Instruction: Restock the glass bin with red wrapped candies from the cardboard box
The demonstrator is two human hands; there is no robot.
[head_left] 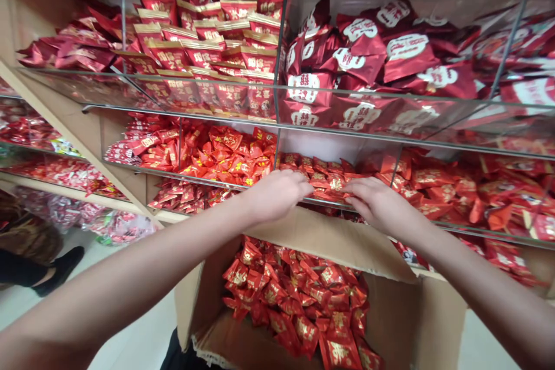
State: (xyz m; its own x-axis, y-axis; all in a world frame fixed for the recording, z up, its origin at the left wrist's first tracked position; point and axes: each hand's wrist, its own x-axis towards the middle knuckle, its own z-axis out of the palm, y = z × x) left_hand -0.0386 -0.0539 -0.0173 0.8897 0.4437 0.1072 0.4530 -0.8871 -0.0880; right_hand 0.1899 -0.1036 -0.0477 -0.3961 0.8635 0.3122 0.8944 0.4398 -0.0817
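Note:
My left hand (pixel 282 193) reaches over the front edge of the middle shelf, fingers loosely bent beside small red packets (pixel 323 179) with gold print. From the other side my right hand (pixel 372 199) touches the same packets, its fingers stretched out and its thumb apart from them. I see no packet lifted in either hand; the left fingertips are partly hidden. Below my hands stands an open cardboard box (pixel 390 306), one flap (pixel 333 237) raised against the shelf. Many small red packets (pixel 299 295) with gold print lie heaped inside it.
Glass dividers (pixel 281 40) split the shelves into compartments. Above are gold-edged red packets (pixel 208 52) and dark red packets (pixel 359 63) with white labels. More red packets (pixel 451 185) fill the right compartments. At far left, a person's shoe (pixel 60 270) stands near bagged goods (pixel 117 225).

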